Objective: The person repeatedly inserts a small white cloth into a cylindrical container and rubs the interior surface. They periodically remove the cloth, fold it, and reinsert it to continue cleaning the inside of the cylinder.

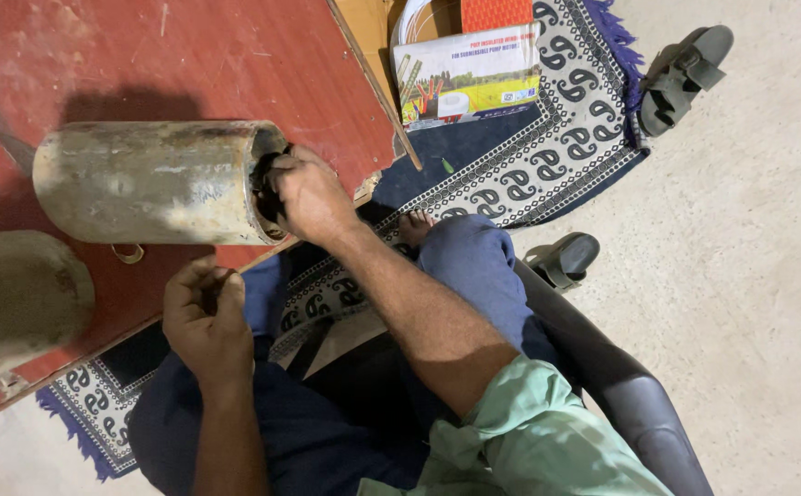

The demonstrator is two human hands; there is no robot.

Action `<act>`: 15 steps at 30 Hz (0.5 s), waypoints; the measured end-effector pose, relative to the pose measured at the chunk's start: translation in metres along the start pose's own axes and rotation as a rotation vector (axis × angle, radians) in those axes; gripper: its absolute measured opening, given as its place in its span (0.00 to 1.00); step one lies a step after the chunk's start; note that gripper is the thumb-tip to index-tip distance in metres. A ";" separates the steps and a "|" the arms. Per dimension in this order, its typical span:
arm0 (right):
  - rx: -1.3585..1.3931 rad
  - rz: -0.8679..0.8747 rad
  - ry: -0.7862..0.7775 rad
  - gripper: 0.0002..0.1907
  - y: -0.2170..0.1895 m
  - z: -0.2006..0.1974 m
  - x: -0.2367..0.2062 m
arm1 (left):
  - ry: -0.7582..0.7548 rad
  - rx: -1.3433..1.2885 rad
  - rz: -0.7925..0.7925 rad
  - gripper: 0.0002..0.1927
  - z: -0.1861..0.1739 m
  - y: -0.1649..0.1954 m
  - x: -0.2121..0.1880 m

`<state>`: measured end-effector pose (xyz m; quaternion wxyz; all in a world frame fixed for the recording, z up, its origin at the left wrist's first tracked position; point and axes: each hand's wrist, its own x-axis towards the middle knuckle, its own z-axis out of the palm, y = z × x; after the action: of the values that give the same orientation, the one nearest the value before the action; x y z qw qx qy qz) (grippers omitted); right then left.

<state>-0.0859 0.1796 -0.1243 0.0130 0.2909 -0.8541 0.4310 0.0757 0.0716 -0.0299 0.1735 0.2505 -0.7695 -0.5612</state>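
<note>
Metal cylinder [152,182] lies sideways on the red table [143,55] — right hand [304,193] fingers curled into its open end at the near edge; left hand [203,317] loosely closed, contents indiscernible.

Small repair workshop, floor-level seating.
Scarred red worktable [143,55] carrying worn metal cylinders [152,182], bare concrete floor [740,276], patterned mat [547,147], product boxes [469,73] alongside.

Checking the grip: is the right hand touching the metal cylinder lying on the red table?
Touching. The head view shows the right hand pressed against the cylinder's open end, fingers reaching inside it.
</note>
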 end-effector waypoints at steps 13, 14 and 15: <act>-0.107 -0.109 0.120 0.09 -0.006 -0.004 0.001 | -0.011 0.092 0.034 0.12 0.003 -0.005 -0.001; -0.080 -0.083 0.122 0.11 -0.006 -0.010 -0.001 | -0.013 0.080 0.028 0.13 0.002 -0.005 -0.001; -0.052 -0.070 0.092 0.11 -0.006 -0.013 -0.002 | -0.015 0.068 0.020 0.13 0.002 -0.005 0.000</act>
<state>-0.0838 0.1878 -0.1122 0.0748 0.3000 -0.8529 0.4207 0.0759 0.0720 -0.0355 0.1649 0.2442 -0.7918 -0.5350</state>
